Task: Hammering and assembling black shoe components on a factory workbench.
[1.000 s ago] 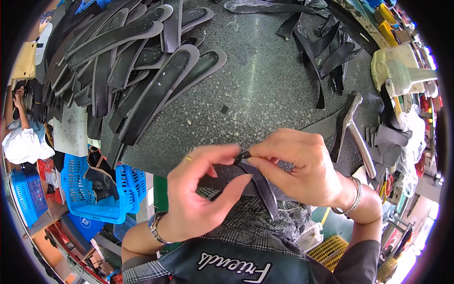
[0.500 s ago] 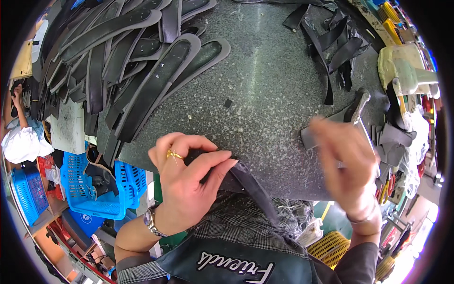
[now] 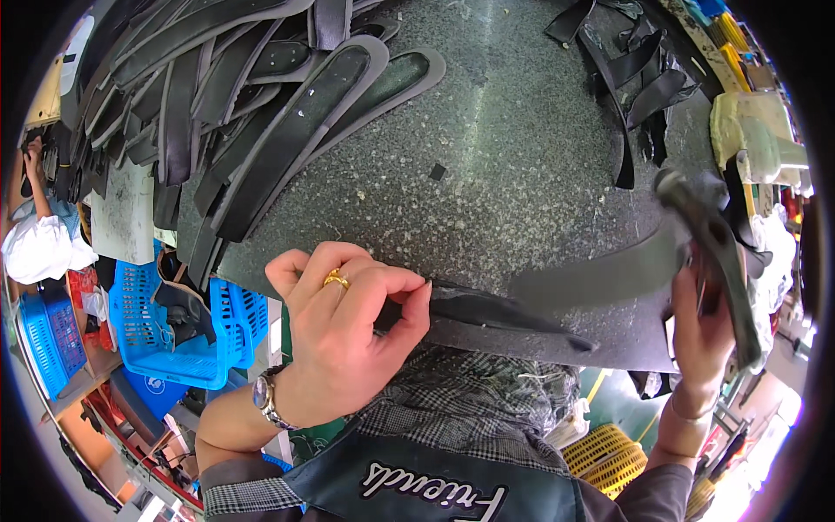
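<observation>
1. The largest thing I see is the grey speckled worktable.
2. Across its far left lies a heap of black padded strips with greyish rims.
3. Nearest my camera is the wearer's dark apron, with pale slanted script lettering across it, large enough for me to read.
4. Left of the table, a blue basket sits with dark pieces inside.
5. The left hand is at the table's near edge, thumb and forefinger pinched narrow on one end of a thin black strip.
6. The right hand is wrapped round a hammer, its dark head tilted.
7. A broad grey strip reaches toward that hand, blurred; I can't tell whether it is gripped.
8. The thin black strip runs rightward from the left fingertips along the near edge.
9. A metal watch circles the left wrist.
10. A gold ring sits on a left finger.
11. Below the basket, a round white mark shows on blue, too small for me to make out.
12. Smallest, a dark square scrap lies mid-table.
</observation>
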